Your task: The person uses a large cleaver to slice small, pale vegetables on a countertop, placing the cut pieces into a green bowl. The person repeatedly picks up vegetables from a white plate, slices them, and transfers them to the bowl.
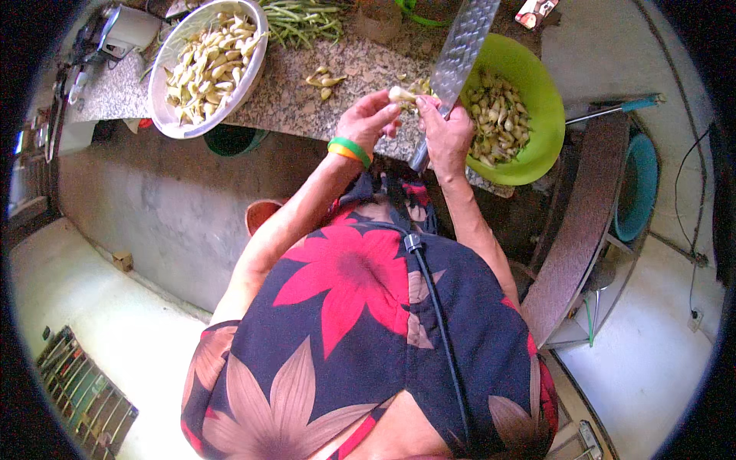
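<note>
Between the fingertips of my left hand [368, 118] is a small whitish bulb [402, 95], with its stem end at the thumb of my right hand [447, 129]. My right hand also grips the metal handle of a broad-bladed kitchen knife [463, 52], its blade pointing up and away. To the right, a green plastic bowl [543, 126] holds many small bulbs [499, 118]. At the left, a white plastic bowl [260, 69] holds many pale yellowish bulbs [210, 69]. A few loose bulbs [325, 79] lie on the granite countertop [293, 106] between the bowls. Peelings partly show behind my hands.
Green beans [302, 22] lie at the counter's back, beside the white bowl. A white appliance or pot [129, 31] stands at the far left. Below the counter edge is a dark green container [233, 140]. A wooden board [581, 224] and a blue basin [638, 187] are at right.
</note>
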A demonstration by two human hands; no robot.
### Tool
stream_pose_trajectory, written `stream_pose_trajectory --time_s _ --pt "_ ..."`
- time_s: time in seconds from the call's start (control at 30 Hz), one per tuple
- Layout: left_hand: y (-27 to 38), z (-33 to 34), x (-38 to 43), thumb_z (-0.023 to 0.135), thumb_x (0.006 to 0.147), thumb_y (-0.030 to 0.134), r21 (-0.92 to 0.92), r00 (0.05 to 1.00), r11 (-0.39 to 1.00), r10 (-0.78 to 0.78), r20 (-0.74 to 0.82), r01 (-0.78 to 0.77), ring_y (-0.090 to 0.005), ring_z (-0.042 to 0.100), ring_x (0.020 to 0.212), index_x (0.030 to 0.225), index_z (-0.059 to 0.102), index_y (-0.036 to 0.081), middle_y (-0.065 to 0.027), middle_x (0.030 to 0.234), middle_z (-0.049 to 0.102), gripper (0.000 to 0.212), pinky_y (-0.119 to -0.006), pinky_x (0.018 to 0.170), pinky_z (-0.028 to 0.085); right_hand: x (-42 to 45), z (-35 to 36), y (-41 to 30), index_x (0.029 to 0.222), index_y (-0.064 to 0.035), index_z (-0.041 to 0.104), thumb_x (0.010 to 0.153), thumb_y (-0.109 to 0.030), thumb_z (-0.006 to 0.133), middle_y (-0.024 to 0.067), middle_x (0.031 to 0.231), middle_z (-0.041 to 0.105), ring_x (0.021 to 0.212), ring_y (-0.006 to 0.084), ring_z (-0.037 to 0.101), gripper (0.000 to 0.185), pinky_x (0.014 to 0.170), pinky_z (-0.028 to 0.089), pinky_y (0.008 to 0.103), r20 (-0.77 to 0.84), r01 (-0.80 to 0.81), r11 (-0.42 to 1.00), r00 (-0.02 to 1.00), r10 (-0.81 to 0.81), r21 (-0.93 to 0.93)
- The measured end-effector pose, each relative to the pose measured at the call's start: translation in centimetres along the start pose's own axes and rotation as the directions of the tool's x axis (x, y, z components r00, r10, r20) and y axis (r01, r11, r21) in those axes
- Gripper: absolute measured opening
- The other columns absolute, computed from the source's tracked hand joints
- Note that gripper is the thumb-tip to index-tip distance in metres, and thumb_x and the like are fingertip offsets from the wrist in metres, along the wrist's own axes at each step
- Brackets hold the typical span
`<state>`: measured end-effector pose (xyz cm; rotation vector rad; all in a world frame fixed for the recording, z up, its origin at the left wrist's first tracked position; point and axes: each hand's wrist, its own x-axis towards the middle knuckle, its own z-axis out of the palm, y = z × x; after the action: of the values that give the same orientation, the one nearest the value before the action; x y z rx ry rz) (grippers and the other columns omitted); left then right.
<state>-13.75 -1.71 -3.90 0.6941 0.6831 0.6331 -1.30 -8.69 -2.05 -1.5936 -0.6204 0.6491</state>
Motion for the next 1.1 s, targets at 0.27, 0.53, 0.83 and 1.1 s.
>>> stream_pose_trajectory --time_s 0.27,0.53,0.83,1.1 --pt "2.0 -1.2 0.0 0.063 0.087 0.013 0.123 0.999 0.992 0.039 0.02 -0.041 -0.0115 0.057 0.057 0.091 0.063 0.001 -0.0053 0.074 0.063 0.012 -0.025 0.049 0.046 -1.9 1.3 -1.8 0.084 0.001 0.06 0.086 -0.011 0.064 0.006 0.073 0.063 0.052 0.0066 0.051 0.013 0.047 0.042 0.02 0.088 -0.2 0.943 0.979 0.182 0.268" --pt "1.5 -3.5 1.0 0.054 0.093 0.019 -0.005 0.999 1.0 -0.028 -0.037 0.027 -0.0152 0.058 0.063 0.099 0.059 0.002 -0.0065 0.079 0.062 0.019 -0.027 0.055 0.048 -2.2 1.8 -2.1 0.094 0.004 0.056 0.087 -0.005 0.058 0.0121 0.079 0.063 0.059 0.009 0.051 0.011 0.049 0.042 0.0206 0.122 -0.271 0.843 0.963 0.242 0.466" --pt "1.5 -2.7 1.1 0.053 0.088 0.006 0.142 1.0 0.99 -0.011 0.003 0.011 -0.0181 0.061 0.079 0.111 0.055 0.002 -0.0076 0.091 0.063 0.023 -0.031 0.068 0.051 -2.8 1.7 -0.9 0.093 0.0032 0.054 0.087 -0.002 0.058 0.0121 0.084 0.062 0.064 0.0112 0.057 0.01 0.047 0.041 0.0209 0.041 -0.169 0.91 0.985 0.166 0.378" --pt "-4.6 -4.3 9.2 0.057 0.075 0.01 0.754 0.716 -0.55 0.356 0.6 -0.359 -0.034 0.029 0.131 0.122 0.053 0.016 -0.0155 0.139 0.037 0.047 -0.049 0.104 0.029 -2.5 1.4 -1.7 0.087 0.0023 0.053 0.086 -0.004 0.06 0.0143 0.083 0.064 0.052 0.0072 0.048 0.01 0.044 0.038 0.0195 -0.054 -0.093 0.968 0.993 0.108 0.232"
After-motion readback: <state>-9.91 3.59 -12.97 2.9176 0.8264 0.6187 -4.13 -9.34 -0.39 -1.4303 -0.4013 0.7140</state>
